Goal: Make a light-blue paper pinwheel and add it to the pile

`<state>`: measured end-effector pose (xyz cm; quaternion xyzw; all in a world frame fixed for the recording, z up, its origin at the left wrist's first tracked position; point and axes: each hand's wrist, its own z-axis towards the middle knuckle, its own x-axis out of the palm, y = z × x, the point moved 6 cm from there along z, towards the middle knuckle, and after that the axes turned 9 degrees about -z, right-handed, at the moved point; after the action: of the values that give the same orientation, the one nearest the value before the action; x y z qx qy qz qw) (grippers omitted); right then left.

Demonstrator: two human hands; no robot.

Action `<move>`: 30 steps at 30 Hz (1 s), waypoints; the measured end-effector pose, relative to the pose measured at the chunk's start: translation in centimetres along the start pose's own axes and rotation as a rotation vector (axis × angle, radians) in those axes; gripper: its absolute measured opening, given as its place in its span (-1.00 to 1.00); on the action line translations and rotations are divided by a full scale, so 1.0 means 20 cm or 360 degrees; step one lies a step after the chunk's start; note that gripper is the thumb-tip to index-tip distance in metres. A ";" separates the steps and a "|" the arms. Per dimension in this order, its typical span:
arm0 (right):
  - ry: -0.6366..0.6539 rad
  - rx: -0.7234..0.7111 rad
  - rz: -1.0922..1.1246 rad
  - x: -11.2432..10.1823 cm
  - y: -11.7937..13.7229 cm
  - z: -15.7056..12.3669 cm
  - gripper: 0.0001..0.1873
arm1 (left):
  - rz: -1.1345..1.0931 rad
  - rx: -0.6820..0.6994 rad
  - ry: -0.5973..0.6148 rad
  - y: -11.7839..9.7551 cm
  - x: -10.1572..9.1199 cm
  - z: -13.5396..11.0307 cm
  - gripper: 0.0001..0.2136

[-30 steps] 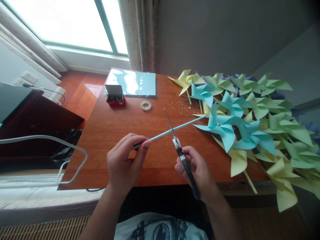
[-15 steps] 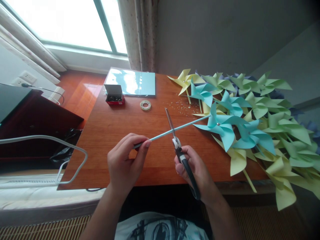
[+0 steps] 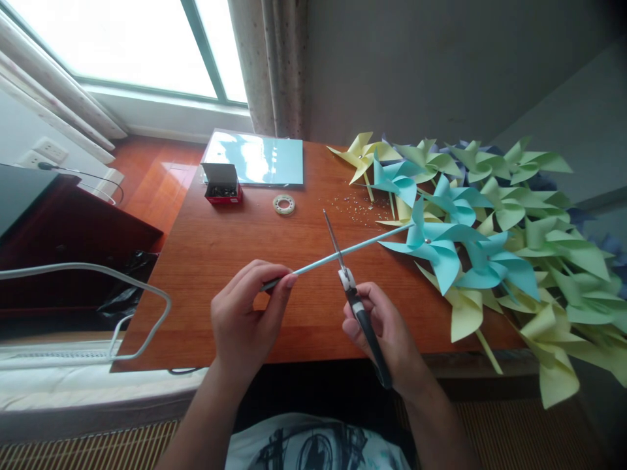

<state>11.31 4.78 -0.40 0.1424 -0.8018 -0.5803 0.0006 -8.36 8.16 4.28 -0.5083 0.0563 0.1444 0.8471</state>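
Observation:
My left hand (image 3: 245, 316) pinches the near end of a light blue stick (image 3: 353, 249) that runs up and right to a blue paper pinwheel (image 3: 435, 245) lying on the wooden table (image 3: 235, 241). In my right hand (image 3: 386, 336) are black-handled scissors (image 3: 360, 307), gripped by the handles. Their thin blades cross the stick about halfway along it, points aimed away from me.
Many blue, green and yellow pinwheels (image 3: 514, 222) are heaped on the table's right side. At the back lie a blue paper pack (image 3: 257, 156), a small red box of pins (image 3: 223, 186), a tape roll (image 3: 285, 204) and scattered shiny bits (image 3: 357, 209). A white cable (image 3: 98, 274) loops at left.
Both hands, the stick and the scissors stay almost where they were. The view has shifted slightly.

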 end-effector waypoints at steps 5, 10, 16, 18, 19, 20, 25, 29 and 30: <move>-0.0246 -0.0066 -0.0373 -0.05 0.01 0.02 -0.67 | 0.0316 0.0008 0.0040 -0.06 -0.01 -0.01 -0.63; -0.0471 -0.0182 -0.0857 -0.06 0.08 0.03 -0.67 | 0.0639 0.0242 0.0483 -0.19 0.10 0.00 -0.35; -0.0622 -0.0386 -0.1193 -0.03 0.14 0.00 -0.69 | 0.0451 -0.0014 0.0538 -0.14 0.21 0.04 -0.61; -0.0678 -0.0434 -0.1286 -0.03 0.15 0.00 -0.67 | 0.0231 -0.0097 0.0438 -0.11 0.22 0.05 -0.74; -0.0699 -0.0455 -0.1326 -0.03 0.15 0.00 -0.68 | 0.0099 -0.0123 0.0379 -0.09 0.22 0.05 -0.80; -0.0713 -0.0473 -0.1357 -0.03 0.15 0.00 -0.68 | -0.0019 -0.0140 0.0321 -0.08 0.23 0.06 -0.84; -0.0750 -0.0578 -0.1460 -0.03 0.17 0.01 -0.65 | -0.0254 -0.0148 0.0148 -0.03 0.23 0.06 -0.85; -0.0746 -0.0661 -0.1547 -0.01 0.20 0.01 -0.71 | -0.0334 -0.0179 0.0103 -0.01 0.22 0.06 -0.86; -0.0748 -0.0682 -0.1562 0.00 0.21 0.01 -0.72 | -0.0339 -0.0182 0.0095 -0.01 0.21 0.06 -0.86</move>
<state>10.38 6.27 3.48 0.3615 -0.4854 -0.6778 -0.4174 -4.34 9.96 3.93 -0.5629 0.0188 0.0413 0.8253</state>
